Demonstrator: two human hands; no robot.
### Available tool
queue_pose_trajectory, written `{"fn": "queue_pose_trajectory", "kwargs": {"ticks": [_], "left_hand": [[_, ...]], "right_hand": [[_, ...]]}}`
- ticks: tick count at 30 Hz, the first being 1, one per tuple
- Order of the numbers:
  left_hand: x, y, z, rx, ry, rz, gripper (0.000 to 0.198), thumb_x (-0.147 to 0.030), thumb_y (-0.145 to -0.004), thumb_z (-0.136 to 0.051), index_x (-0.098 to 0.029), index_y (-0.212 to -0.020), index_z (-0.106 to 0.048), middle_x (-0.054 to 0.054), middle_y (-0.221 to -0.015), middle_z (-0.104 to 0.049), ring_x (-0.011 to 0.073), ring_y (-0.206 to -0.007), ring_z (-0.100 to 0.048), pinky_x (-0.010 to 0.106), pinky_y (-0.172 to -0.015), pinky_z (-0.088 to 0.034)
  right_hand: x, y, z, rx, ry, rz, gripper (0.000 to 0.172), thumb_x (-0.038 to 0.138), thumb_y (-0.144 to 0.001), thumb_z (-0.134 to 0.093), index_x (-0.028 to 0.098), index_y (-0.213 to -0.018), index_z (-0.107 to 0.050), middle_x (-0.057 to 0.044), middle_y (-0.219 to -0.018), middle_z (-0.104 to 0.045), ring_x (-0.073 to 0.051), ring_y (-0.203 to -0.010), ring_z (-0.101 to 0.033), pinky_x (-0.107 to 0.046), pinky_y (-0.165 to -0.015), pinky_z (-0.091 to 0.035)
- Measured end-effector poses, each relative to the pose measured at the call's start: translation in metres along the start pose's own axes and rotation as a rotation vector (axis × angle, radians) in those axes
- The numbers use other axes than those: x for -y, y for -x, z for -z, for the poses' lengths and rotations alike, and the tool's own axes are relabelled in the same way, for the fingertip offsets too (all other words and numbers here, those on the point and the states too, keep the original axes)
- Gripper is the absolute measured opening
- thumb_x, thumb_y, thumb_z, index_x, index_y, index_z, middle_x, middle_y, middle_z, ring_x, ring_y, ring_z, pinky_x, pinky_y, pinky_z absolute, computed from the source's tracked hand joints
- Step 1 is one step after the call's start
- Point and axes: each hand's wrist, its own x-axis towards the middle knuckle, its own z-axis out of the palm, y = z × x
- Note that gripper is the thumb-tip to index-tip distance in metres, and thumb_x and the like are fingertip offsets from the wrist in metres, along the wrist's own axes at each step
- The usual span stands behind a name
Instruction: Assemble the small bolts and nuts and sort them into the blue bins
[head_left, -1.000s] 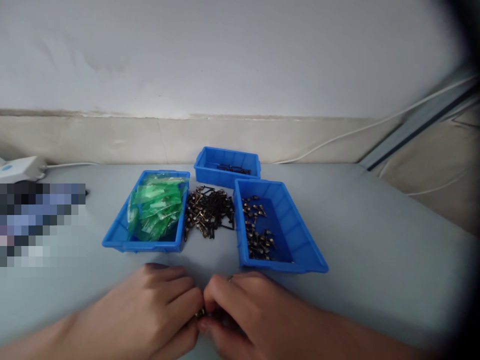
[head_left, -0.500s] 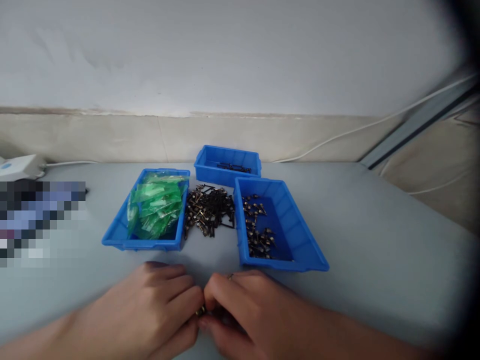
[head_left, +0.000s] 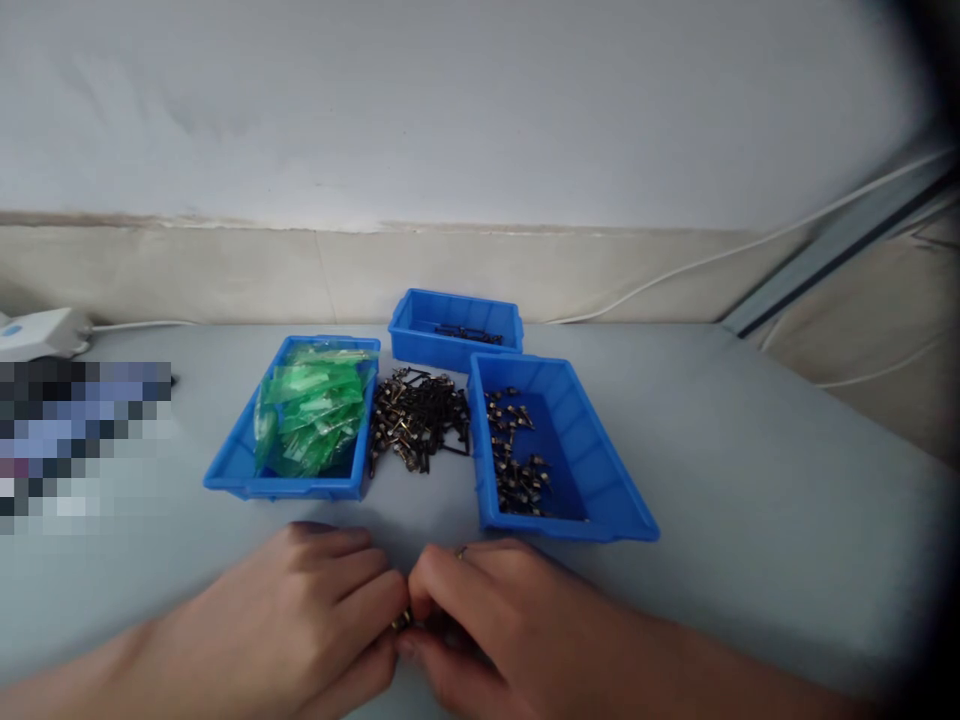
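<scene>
My left hand [head_left: 322, 610] and my right hand [head_left: 499, 620] meet at the front of the table, fingertips close together. Both are closed in a pinch around a small brass-and-dark metal part [head_left: 403, 620], mostly hidden by the fingers. Its exact kind does not show. Just beyond the hands lies a loose pile of black screw-like pieces with brass-coloured metal parts [head_left: 420, 415]. A blue bin with green plastic bags [head_left: 285, 490] is past my left hand. Past my right hand, another blue bin [head_left: 592, 450] holds small metal parts [head_left: 521, 480] along its left side.
A third blue bin [head_left: 450, 350], with dark rod-like pieces inside, stands behind the pile near the wall. At the left are a white box [head_left: 45, 335] with a cable and a blurred-out patch. A metal frame post [head_left: 810, 255] and white cable [head_left: 675, 275] run at the right.
</scene>
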Motion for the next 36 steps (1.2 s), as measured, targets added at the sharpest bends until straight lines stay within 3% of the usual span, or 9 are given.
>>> {"fn": "queue_pose_trajectory", "kwargs": {"ticks": [25, 36], "left_hand": [[-0.0017, -0.0009, 0.0027, 0.002, -0.018, -0.006, 0.041, -0.021, -0.099, -0.028, -0.015, -0.075, -0.061, 0.003, -0.061, -0.056, 0.0187, -0.054, -0.054, 0.031, -0.047, -0.042], [-0.0005, -0.0007, 0.0024, 0.025, 0.000, 0.006, 0.039, -0.022, -0.098, -0.029, -0.015, -0.077, -0.060, 0.002, -0.063, -0.057, 0.0187, -0.055, -0.054, 0.031, -0.050, -0.043]], "right_hand": [[-0.0008, -0.0005, 0.0031, 0.056, -0.023, -0.002, 0.010, 0.023, -0.085, -0.057, 0.018, -0.078, -0.052, -0.002, -0.072, -0.064, -0.015, -0.064, -0.060, -0.022, -0.054, -0.036], [-0.0019, -0.0021, 0.0012, 0.006, 0.017, 0.010, 0.012, 0.021, -0.087, -0.056, 0.017, -0.076, -0.051, -0.002, -0.070, -0.064, -0.014, -0.062, -0.061, -0.022, -0.054, -0.037]]}}
